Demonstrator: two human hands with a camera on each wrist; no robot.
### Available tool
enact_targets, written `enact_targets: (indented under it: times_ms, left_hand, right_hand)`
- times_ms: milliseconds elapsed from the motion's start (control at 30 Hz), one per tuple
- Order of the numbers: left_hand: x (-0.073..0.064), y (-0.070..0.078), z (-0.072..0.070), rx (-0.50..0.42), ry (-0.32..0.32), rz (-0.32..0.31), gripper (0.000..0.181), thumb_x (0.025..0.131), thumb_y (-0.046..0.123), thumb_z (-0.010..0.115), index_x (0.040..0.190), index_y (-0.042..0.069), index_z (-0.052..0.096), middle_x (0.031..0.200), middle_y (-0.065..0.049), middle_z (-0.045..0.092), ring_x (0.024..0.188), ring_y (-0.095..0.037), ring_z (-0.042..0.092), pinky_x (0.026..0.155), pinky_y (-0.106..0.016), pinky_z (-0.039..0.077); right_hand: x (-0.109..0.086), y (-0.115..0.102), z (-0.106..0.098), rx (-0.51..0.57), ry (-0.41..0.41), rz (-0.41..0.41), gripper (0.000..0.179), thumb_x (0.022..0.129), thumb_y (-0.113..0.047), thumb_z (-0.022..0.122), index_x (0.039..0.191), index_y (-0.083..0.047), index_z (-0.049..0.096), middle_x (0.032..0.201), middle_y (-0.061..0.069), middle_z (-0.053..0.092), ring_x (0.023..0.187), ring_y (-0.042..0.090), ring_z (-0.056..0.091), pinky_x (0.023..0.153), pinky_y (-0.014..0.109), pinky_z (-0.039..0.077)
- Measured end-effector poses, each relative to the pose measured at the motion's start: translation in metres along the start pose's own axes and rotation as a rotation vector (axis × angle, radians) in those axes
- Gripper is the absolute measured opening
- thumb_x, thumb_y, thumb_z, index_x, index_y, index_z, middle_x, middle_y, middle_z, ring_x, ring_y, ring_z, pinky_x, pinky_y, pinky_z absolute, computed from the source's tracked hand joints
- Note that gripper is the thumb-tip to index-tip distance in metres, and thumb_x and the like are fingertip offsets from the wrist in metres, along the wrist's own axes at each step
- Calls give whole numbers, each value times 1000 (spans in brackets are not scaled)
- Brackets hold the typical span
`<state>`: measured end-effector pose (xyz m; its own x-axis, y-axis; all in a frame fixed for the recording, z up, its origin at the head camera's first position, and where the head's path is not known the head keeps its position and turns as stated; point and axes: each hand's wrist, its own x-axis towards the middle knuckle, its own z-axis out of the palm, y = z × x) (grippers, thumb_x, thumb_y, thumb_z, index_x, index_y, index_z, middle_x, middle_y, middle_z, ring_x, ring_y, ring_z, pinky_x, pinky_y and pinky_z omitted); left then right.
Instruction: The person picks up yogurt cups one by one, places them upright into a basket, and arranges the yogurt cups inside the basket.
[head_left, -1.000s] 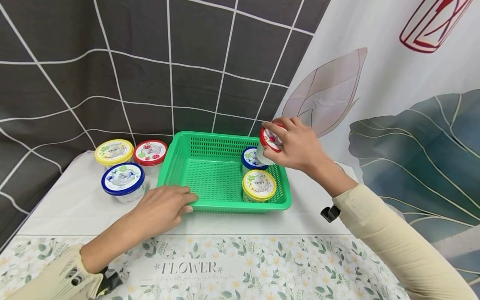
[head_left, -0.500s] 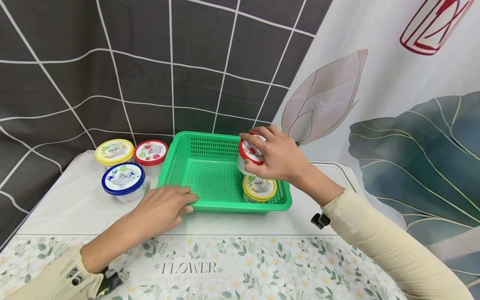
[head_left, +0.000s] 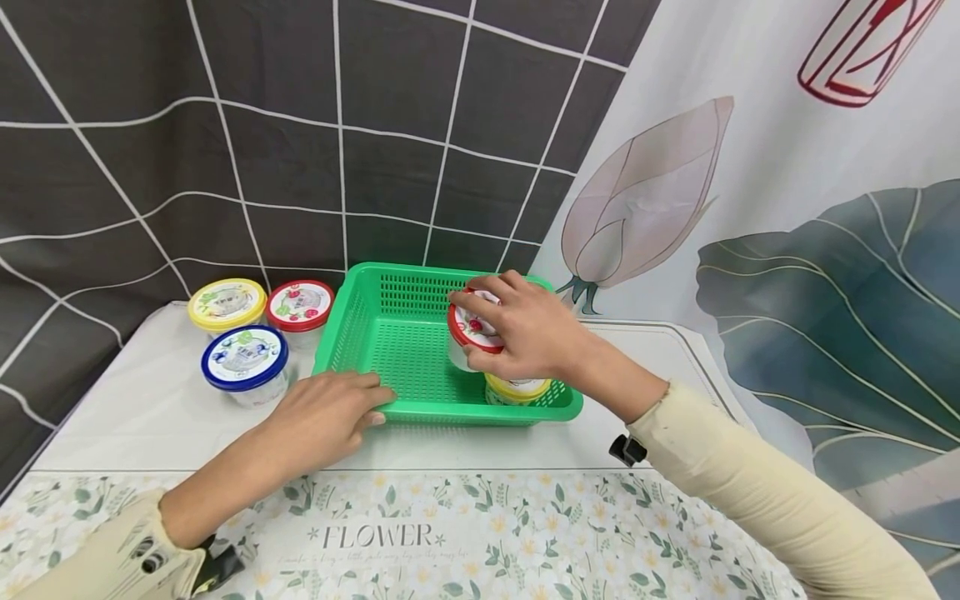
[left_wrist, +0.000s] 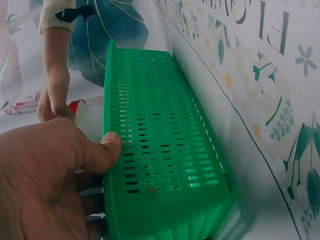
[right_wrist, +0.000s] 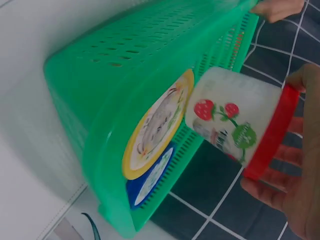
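Note:
My right hand (head_left: 528,329) grips a red-lidded plastic tub (head_left: 468,329) by its lid, over the green basket (head_left: 450,412). Strawberries are printed on the tub's (right_wrist: 235,115) clear side in the right wrist view. Inside the basket's right end sits a yellow-lidded tub (head_left: 517,392), partly behind the hand. Beside it is a blue-lidded tub (right_wrist: 152,175), which the hand hides from the head view. My left hand (head_left: 322,417) holds the basket's near left rim; its thumb lies on the outer wall in the left wrist view.
Left of the basket, a yellow-lidded tub (head_left: 227,304), a red-lidded tub (head_left: 300,306) and a blue-lidded tub (head_left: 245,358) stand close together on the white tabletop (head_left: 150,425). A dark checked cloth (head_left: 285,167) hangs behind. A flower-printed mat (head_left: 405,533) covers the front.
The right hand has carried the red-lidded tub left and down, from the basket's back right corner to above its middle right. The left hand and basket stay put.

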<state>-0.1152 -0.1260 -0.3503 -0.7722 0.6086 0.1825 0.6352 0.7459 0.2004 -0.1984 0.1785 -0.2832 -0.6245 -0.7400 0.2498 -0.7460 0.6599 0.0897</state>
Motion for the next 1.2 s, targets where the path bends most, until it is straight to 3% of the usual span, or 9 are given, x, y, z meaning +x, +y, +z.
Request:
enact_targets:
  times_ms: [267,400,833,1033,1200]
  left_hand:
    - [-1,0,-1,-8,-15,-14,25,104,14,80,128,15,82,124,-5,82,111,-31,79,95,-58,66]
    - [0,-1,-1,-9,-17,-14,24,104,15,80,128,15,82,124,-5,82,110,-30,79,95,-57,66]
    - [0,-1,-1,-6,-21,-15,25,104,15,80,129,14,82,124,-6,82,111,-31,79,94,-57,66]
    - [0,0,-1,0,-23,-13,23,103,15,81,127,15,82,118,-2,81,102,-26,77,89,-53,66]
    - [0,1,-3,-5,-34,-19,25,104,16,80,129,15,82,121,-4,81,106,-28,78,91,-55,66]
  right_hand:
    - [8,-10,2,36,-29,-63,66,98,-49,62,158,-21,64,157,10,65,136,34,63,100,49,65]
    - [12,-15,6,42,-62,-72,67,99,-48,64,160,-21,62,158,10,64,138,35,63,101,48,65]
    - [18,-22,26,164,-289,-43,71,109,-46,64,172,-17,48,169,14,54,150,38,55,118,53,57]
    - [20,-22,34,183,-333,-19,72,110,-48,65,173,-19,45,170,11,53,146,35,56,118,53,56]
    - [20,-23,37,174,-350,-4,71,110,-49,67,172,-19,47,170,11,54,149,37,56,117,55,58]
